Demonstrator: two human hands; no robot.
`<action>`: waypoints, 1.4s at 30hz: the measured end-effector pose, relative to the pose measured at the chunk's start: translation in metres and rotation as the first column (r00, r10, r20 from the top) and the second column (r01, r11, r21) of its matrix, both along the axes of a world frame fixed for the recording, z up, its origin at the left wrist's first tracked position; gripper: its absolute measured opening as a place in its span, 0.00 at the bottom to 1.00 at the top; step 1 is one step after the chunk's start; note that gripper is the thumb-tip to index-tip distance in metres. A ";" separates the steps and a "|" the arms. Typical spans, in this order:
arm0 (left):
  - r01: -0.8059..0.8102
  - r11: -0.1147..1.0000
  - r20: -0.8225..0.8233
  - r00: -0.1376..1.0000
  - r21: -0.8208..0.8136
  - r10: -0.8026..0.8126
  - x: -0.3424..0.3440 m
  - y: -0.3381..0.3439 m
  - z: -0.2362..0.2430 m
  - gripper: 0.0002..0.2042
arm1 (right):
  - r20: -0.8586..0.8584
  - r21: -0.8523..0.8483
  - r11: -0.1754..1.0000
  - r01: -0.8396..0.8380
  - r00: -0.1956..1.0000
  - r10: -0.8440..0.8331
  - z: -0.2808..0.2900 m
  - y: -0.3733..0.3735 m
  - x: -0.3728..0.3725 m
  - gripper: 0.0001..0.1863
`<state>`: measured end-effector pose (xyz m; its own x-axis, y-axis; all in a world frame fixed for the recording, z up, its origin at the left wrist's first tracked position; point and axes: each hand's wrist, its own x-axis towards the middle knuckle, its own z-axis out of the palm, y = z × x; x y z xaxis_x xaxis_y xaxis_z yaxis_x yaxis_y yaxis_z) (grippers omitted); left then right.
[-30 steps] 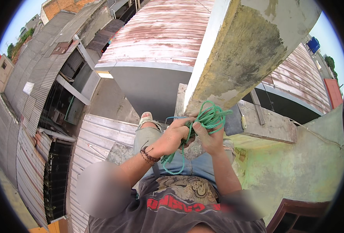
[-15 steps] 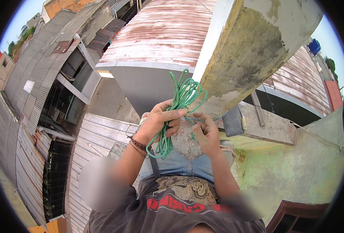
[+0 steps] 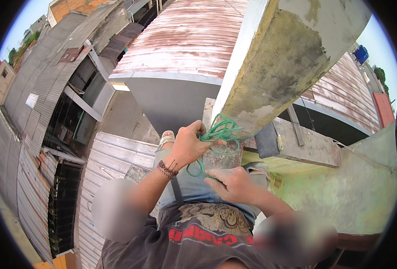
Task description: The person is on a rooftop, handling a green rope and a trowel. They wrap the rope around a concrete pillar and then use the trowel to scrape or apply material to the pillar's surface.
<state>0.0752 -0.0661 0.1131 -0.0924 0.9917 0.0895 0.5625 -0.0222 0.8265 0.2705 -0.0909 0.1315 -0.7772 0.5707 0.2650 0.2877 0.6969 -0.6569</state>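
Observation:
A hank of thin green rope [image 3: 224, 130] is gripped in my left hand [image 3: 190, 142], its loops fanning out beyond the fingers toward the pillar. More strands hang below that fist. My right hand [image 3: 232, 183] is closed at the lower strands, palm down, with thumb and forefinger pinching the rope just above my lap. Its other fingers are curled and partly hidden. A dark braided bracelet [image 3: 167, 169] circles my left wrist.
A stained concrete pillar [image 3: 279, 67] rises right ahead. On the ledge [image 3: 315, 145] at right rests a flat grey tool [image 3: 266, 143] with a pale yellow handle. Rusty corrugated roofing [image 3: 185, 40] lies beyond; lower metal roofs [image 3: 104, 170] drop away on the left. My sandalled foot [image 3: 167, 140] shows ahead.
My right hand has moved down and left, turning palm down, and now pinches the lower strands. The hank in my left hand has tipped forward and its loops have spread to the right.

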 end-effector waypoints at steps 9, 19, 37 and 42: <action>0.581 0.803 0.030 0.812 -0.133 -0.582 0.022 -0.018 -0.003 0.18 | 0.041 0.265 0.964 -0.022 0.999 0.011 0.060 0.049 0.024 0.12; 0.751 0.590 0.586 0.631 -0.296 -0.509 0.012 -0.006 0.006 0.16 | -0.013 0.312 0.947 0.084 0.996 -0.084 0.081 0.040 0.031 0.14; 0.593 0.778 -0.420 0.773 0.208 -0.476 0.008 -0.022 0.021 0.13 | 0.130 -0.052 0.978 0.202 0.972 -0.194 0.064 0.042 0.047 0.09; 0.786 0.580 -0.535 0.591 0.215 -0.604 0.029 -0.043 0.025 0.13 | 0.034 -0.066 0.995 -0.078 0.996 0.080 0.069 0.078 0.048 0.11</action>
